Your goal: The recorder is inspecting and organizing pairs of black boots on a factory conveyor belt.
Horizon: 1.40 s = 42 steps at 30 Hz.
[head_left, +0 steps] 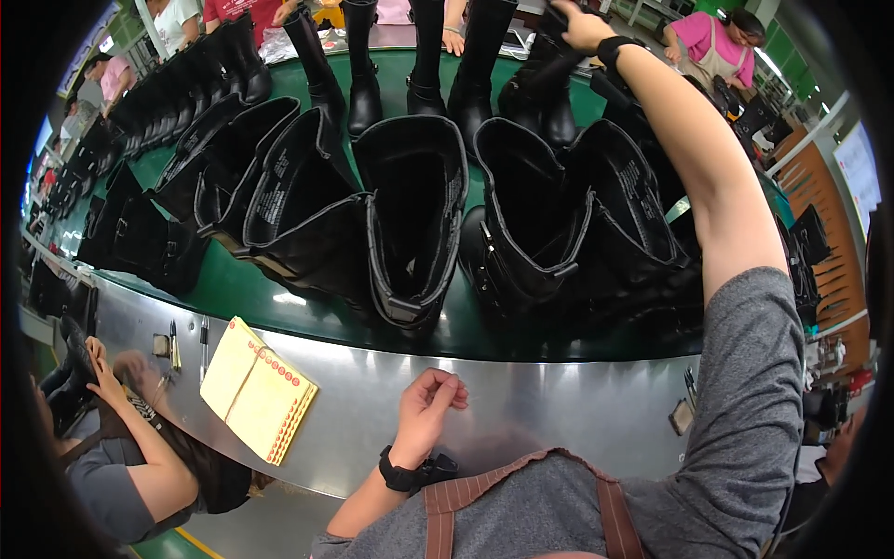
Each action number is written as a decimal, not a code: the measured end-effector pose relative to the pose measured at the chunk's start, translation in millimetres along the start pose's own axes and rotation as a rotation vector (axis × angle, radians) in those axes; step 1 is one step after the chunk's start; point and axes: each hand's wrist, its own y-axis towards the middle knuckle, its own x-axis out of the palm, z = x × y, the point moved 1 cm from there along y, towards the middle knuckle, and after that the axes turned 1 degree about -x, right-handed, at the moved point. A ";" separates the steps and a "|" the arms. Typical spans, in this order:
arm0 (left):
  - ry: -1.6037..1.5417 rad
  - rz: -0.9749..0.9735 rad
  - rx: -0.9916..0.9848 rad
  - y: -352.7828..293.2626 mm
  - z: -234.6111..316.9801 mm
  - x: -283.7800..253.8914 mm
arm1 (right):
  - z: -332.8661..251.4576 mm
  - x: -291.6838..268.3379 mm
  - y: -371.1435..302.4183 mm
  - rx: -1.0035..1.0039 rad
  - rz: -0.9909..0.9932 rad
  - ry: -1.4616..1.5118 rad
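Across green belt (395, 84), black boot (538, 79) against right fingers (570, 13), grip unclear; left fingers (434, 378) loosely clenched.

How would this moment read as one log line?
left hand: curled above metal counter | right hand: at far black boot, grip unclear

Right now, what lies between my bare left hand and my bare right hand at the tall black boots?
Going from left hand to right hand, the head view shows a grey metal counter, then wide-mouthed black boots on a green surface.
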 end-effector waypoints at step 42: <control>0.164 -0.045 0.030 7.7 -9.0 2.3 | 35.4 -144.7 -157.1 0.109 -0.612 -0.218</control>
